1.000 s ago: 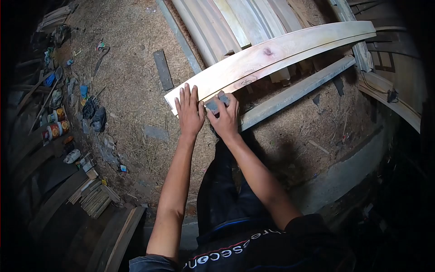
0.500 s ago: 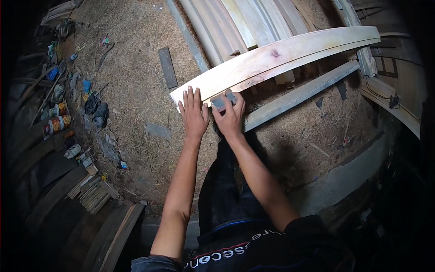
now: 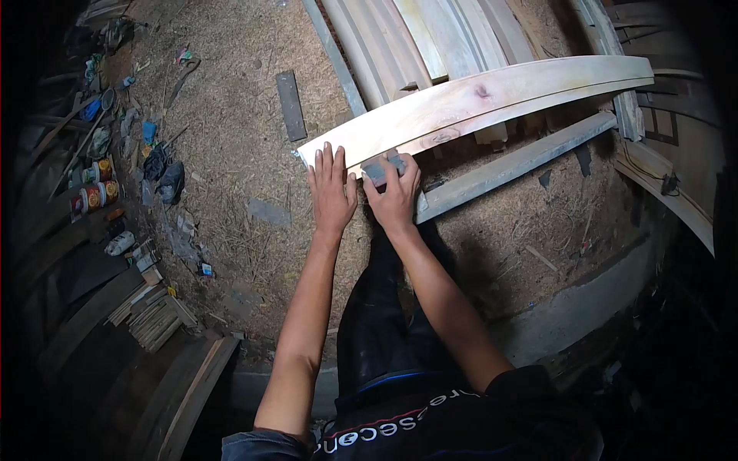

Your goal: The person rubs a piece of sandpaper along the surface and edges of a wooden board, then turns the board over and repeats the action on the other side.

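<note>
Both hands and the pale plank [image 3: 492,100] sit slightly higher and farther right in the frame than a second ago, and the hands keep their places on the plank's near end. The left hand [image 3: 332,188] lies flat and spread wide, fingers straight and close together, with its fingertips on the plank's end and nothing held. The right hand [image 3: 396,196] is just beside it, closed around a grey block [image 3: 382,167], which it holds against the plank's lower edge. The plank runs from the middle of the frame up to the upper right, bright against the sawdust floor [image 3: 231,154]. Below it a grey batten [image 3: 515,165] lies almost parallel, its near end beside the right hand. More long boards [image 3: 400,38] are stacked at the top centre. A short dark board [image 3: 290,105] lies on the sawdust to the upper left of the hands, and painted cans [image 3: 92,196] stand among clutter at the left edge
</note>
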{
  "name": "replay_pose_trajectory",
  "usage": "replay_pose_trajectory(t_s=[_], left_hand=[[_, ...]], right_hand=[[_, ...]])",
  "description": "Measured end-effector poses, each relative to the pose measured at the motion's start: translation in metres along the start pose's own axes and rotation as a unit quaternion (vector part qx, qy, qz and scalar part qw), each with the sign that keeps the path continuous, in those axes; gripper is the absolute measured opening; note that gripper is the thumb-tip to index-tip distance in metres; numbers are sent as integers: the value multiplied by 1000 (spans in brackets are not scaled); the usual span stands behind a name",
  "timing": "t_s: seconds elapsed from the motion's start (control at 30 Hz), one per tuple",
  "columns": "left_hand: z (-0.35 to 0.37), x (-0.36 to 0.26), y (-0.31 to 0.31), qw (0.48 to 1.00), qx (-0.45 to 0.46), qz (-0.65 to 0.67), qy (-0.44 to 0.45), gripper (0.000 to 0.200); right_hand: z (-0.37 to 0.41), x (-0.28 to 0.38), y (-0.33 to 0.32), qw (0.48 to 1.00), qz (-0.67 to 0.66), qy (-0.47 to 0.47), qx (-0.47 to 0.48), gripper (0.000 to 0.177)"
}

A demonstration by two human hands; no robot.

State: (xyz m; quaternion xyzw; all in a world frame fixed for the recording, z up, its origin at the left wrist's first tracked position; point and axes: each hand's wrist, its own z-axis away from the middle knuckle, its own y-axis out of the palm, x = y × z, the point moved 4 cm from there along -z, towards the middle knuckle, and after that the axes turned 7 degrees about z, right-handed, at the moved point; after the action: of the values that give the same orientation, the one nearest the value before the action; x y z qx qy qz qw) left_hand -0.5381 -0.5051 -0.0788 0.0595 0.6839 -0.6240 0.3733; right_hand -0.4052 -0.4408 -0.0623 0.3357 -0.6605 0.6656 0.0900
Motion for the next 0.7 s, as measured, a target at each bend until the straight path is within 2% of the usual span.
replay_pose_trajectory(t_s=[0.1, 0.17, 0.23, 0.33, 0.43, 0.53, 0.63, 0.7], left_hand=[[2, 0, -1, 1000, 9, 5, -6, 65], [3, 2, -1, 1000, 9, 5, -9, 65], [1, 2, 2, 1000, 8, -3, -8, 64], [0, 3, 3, 1000, 1, 2, -7, 65], [0, 3, 3, 1000, 7, 6, -8, 65], [-1, 5, -3, 1000, 14, 22, -11, 64], [-1, 6, -8, 999, 16, 45, -14, 63], [2, 6, -10, 998, 23, 50, -13, 63]], right_hand=[[-12, -26, -11, 998, -35, 6, -56, 46], [-26, -48, -27, 991, -14, 71, -109, 44], [-31, -49, -30, 988, 62, 76, -120, 44], [-23, -30, -20, 992, -13, 48, -114, 45], [5, 11, 2, 1000, 2, -5, -9, 44], [3, 10, 2, 1000, -11, -18, -9, 44], [-21, -23, -19, 995, -27, 43, -84, 46], [-20, -20, -19, 996, 11, 27, -83, 47]])
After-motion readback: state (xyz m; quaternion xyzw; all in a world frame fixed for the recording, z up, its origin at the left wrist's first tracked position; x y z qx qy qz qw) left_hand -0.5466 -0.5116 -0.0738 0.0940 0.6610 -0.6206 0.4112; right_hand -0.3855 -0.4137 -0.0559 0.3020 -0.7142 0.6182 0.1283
